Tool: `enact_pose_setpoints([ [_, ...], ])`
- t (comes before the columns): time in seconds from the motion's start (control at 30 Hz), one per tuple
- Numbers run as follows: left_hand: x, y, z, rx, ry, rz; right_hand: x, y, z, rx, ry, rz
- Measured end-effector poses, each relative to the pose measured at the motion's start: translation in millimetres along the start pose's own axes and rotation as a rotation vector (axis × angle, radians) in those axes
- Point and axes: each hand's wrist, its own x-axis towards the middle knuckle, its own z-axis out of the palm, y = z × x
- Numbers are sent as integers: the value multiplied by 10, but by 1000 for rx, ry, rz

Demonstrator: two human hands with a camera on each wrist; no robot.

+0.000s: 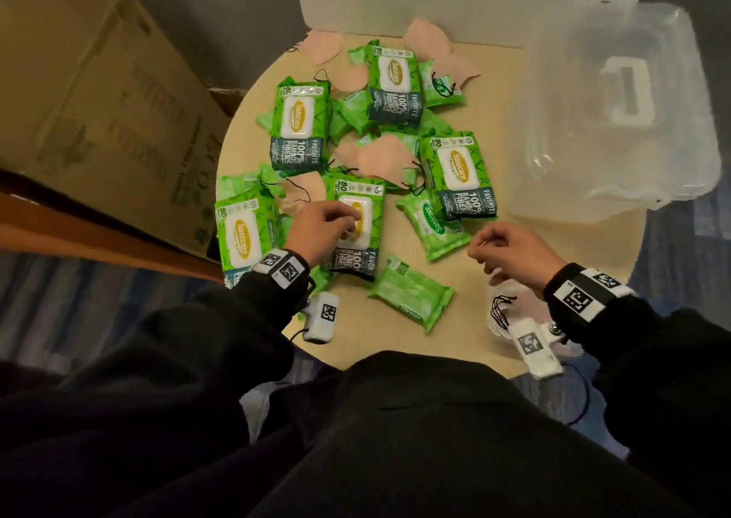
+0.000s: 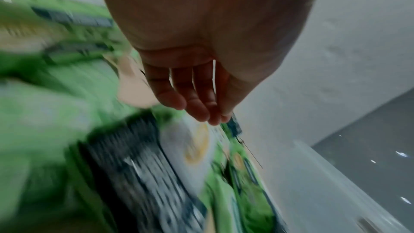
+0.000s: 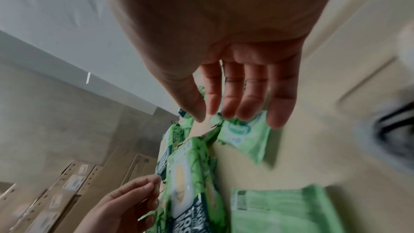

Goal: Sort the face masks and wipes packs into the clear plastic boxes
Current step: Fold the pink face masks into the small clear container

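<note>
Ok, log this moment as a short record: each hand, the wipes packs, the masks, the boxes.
left hand: over a large wipes pack, fingers loosely bent, gripping nothing
right hand: above the round table, fingers relaxed, empty
wipes packs: large and small, scattered on the table
pink masks: loose among the packs
clear plastic boxes: at far right, no packs or masks seen inside

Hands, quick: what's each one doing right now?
Left hand: open, fingers over a large wipes pack, not gripping.
Right hand: open, loosely curled, holding nothing.
</note>
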Motion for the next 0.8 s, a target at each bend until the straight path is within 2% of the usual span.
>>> enact_pose_setpoints([
  [0.13,250,-348,-621,153,108,-3,326,-423,524,-72,22,-69],
  [0.27,512,-463,-945,397,36,88,778,-787,965,-246,94,-141],
  [0.4,805,-477,-1025,580,-57,161,1256,-1155,1260,-280,201,-114],
  [0.53,1035,-433,-1021,755,-149,209,1626,-1460,1479,-379,254,-154],
  [0.6,1093,-442,-1010,852,-204,212,1781,-1582,1573,-495,245,-145],
  [0.67,1125,-498,-976,884,-252,192,1891,-1634,1653,-657,225,-54],
  [0.73,1150,-567,-934,916,-242,214,1909,-1625,1713,-770,208,38],
  [0.8,1174,-626,-904,933,-210,269,1875,-1585,1718,-729,277,3],
])
